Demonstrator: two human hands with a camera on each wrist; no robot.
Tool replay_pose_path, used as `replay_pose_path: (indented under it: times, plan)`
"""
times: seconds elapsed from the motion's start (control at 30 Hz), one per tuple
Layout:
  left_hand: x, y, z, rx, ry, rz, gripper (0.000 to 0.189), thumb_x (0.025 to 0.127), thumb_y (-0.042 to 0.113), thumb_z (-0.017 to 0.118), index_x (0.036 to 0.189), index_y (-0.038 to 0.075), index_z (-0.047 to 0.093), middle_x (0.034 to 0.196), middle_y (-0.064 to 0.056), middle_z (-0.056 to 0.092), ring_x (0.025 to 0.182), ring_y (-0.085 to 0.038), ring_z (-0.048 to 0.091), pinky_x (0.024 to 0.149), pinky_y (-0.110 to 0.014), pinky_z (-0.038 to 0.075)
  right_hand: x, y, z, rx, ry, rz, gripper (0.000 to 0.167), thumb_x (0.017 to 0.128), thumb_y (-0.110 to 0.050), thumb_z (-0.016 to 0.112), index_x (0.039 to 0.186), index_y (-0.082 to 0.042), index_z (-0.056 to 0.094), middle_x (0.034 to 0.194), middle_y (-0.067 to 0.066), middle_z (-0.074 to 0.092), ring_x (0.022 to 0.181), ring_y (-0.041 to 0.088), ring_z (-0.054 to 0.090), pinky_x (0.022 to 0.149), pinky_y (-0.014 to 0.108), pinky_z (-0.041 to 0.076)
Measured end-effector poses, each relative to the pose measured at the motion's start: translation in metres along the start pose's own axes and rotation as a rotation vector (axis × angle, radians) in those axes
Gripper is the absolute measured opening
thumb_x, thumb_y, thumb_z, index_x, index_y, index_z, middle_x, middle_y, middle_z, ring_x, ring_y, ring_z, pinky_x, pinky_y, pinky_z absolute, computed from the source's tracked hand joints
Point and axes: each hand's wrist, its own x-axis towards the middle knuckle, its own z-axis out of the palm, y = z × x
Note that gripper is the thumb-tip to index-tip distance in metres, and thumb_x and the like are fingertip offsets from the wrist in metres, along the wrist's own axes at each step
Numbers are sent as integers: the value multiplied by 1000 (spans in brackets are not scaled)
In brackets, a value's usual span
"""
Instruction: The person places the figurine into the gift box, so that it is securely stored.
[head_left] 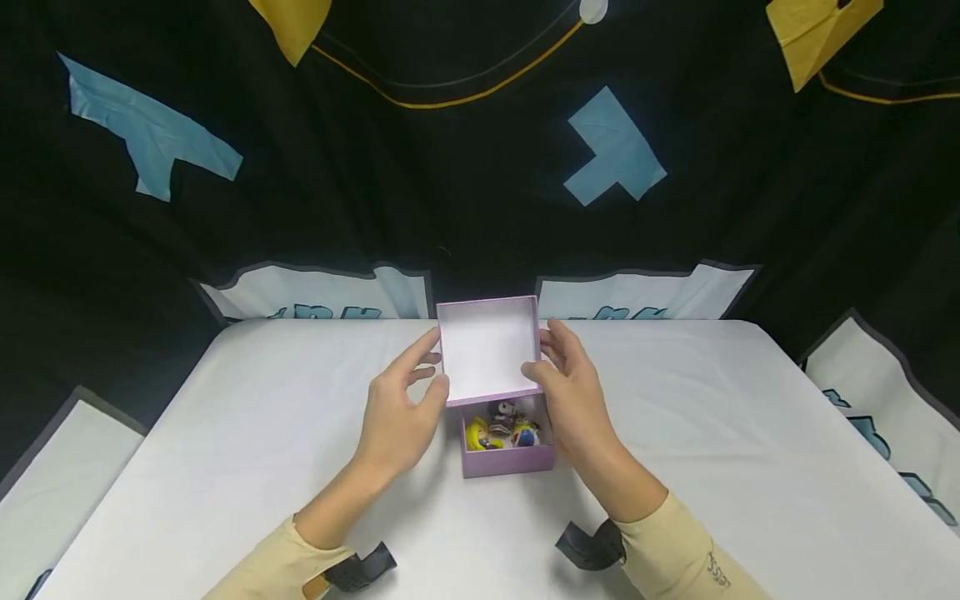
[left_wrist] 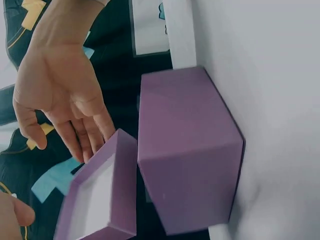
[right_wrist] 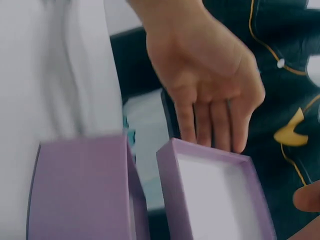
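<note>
A purple box lid (head_left: pixel 489 350), white inside, stands tilted up above the back of the purple box (head_left: pixel 508 462). Its inner face is toward me. Small toy figures lie in the box: a yellow one (head_left: pixel 478 435), a black-and-white one (head_left: pixel 501 415) and a multicoloured one (head_left: pixel 526 433). On the lid's left side rests my left hand (head_left: pixel 397 417); in the right wrist view that hand (right_wrist: pixel 205 70) has straight fingers against the rim. My right hand (head_left: pixel 581 404) touches the lid's right side. The left wrist view shows its fingers extended, thumb apart from the lid.
A white cloth covers the table (head_left: pixel 285 417). Behind its far edge hangs a black curtain (head_left: pixel 450 192) with blue and yellow patches. Black straps (head_left: pixel 592 546) stick out below both wrists, over the table near the sleeves.
</note>
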Motion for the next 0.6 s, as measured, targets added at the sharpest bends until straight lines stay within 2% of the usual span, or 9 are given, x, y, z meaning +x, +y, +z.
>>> replay_pose_path:
  times: [0.13, 0.27, 0.37, 0.47, 0.6]
  plan:
    - [0, 0, 7, -83, 13, 103, 55, 93, 2, 55, 147, 8, 43, 146, -4, 49, 120, -21, 56, 97, -38, 50, 3, 4, -13, 28, 7, -44, 58, 97, -11, 48, 152, -12, 30, 146, 10, 38, 135, 24, 37, 116, 48, 25]
    - [1, 1, 11, -158, 33, 152, 57, 94, 3, 57, 149, 8, 40, 139, -12, 52, 118, -27, 56, 91, -42, 52, 3, 6, -19, 120, -9, -110, 46, 99, -11, 45, 145, -8, 40, 139, 13, 42, 131, 26, 41, 113, 44, 31]
    - [1, 2, 12, -190, 33, 146, 58, 95, 7, 57, 149, 10, 40, 127, -16, 53, 119, -28, 54, 90, -42, 52, 2, 8, -22, 173, -15, -137, 36, 100, -10, 45, 135, -2, 44, 133, 17, 43, 130, 29, 42, 111, 39, 34]
    - [0, 0, 13, -202, 44, 134, 52, 95, 9, 59, 146, 9, 46, 119, -15, 52, 120, -26, 52, 92, -38, 52, 1, 11, -24, 190, -17, -134, 26, 100, -10, 48, 123, 3, 45, 126, 18, 46, 126, 29, 46, 110, 34, 37]
    - [-2, -3, 14, -256, 77, 115, 30, 93, 8, 64, 122, 6, 59, 116, -8, 55, 120, -23, 53, 96, -33, 50, 1, 19, -28, 118, -26, -115, 23, 97, -9, 58, 113, 3, 45, 118, 14, 52, 116, 21, 53, 103, 27, 43]
